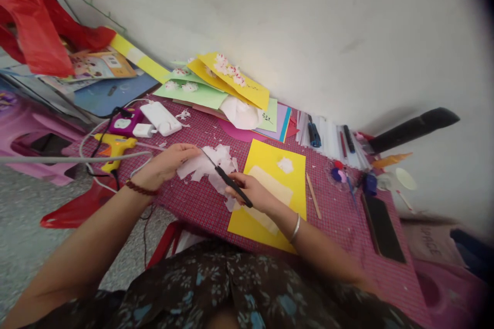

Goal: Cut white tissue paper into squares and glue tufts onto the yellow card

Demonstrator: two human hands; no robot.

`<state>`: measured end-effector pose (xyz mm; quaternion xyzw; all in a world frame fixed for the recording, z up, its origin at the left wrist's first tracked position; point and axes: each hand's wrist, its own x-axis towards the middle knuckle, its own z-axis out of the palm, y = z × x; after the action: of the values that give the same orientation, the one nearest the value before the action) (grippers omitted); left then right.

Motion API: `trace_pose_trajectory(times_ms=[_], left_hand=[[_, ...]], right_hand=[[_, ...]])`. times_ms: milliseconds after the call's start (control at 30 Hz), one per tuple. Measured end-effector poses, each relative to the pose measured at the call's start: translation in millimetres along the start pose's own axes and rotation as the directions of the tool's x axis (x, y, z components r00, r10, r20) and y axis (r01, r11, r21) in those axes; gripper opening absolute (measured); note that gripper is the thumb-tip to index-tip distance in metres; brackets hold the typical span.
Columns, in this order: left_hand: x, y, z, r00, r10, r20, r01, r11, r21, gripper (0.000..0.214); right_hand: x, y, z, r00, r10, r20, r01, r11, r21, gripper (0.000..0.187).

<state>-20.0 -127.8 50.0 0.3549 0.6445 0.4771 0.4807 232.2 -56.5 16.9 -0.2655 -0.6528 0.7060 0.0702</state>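
My right hand [250,190] is wrapped around black-handled scissors [233,185], seen nearly edge-on, their thin blades pointing up and left. Just left of the blade tips is my left hand [173,159], its thumb and fingers pinched together; whatever they hold is too small or hidden to make out. Torn and cut white tissue paper [210,164] lies on the table under and between both hands. Beside my right hand rests a yellow sheet [257,157] bearing a small crumpled white paper tuft [285,165] and a pale cream sheet [276,187], partly covered by my right hand.
Cards with white-and-pink paper blossoms [231,69] are piled by the wall. A yellow glue gun [113,149], a white power bank [160,117] and cables lie at left. A wooden stick [313,196], pens [348,139] and a dark phone [383,227] are to the right.
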Motion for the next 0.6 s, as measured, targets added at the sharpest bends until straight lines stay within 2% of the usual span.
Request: trace_pose_trajectory(times_ms=[67,133,300,400,500,600], left_hand=[[-4.0,-1.6,-0.8,0.994,-0.095,0.048,0.096,0.995,-0.005,0.025],[-8.8,-3.4,-3.0,0.989,-0.134,0.062,0.135,0.991,-0.012,0.026],[-13.8,-6.7,-9.1,0.997,-0.055,-0.044,0.051,0.994,-0.093,0.027],[-10.5,-7.1,-10.0,0.995,-0.023,-0.095,0.009,0.989,-0.147,0.027],[-7.7,-5.8,-6.1,0.997,-0.031,-0.075,0.017,0.983,-0.183,0.026],[-8.4,-2.8,1.2,0.998,-0.069,-0.013,0.066,0.979,-0.191,0.023]], right_hand=[[-1.3,1.8,-2.8,1.0,0.01,-0.011,-0.009,1.0,0.026,0.05],[-4.0,1.4,-5.6,1.0,0.005,0.009,-0.006,0.998,0.062,0.055],[-13.6,-2.0,-11.5,0.993,-0.034,0.112,0.012,0.981,0.192,0.065],[-19.0,-4.3,-11.9,0.982,-0.051,0.182,0.016,0.983,0.185,0.064],[-20.6,-8.9,-9.0,0.973,-0.04,0.228,0.013,0.993,0.119,0.066],[-17.6,-13.7,-4.5,0.978,-0.021,0.208,0.006,0.997,0.072,0.068]])
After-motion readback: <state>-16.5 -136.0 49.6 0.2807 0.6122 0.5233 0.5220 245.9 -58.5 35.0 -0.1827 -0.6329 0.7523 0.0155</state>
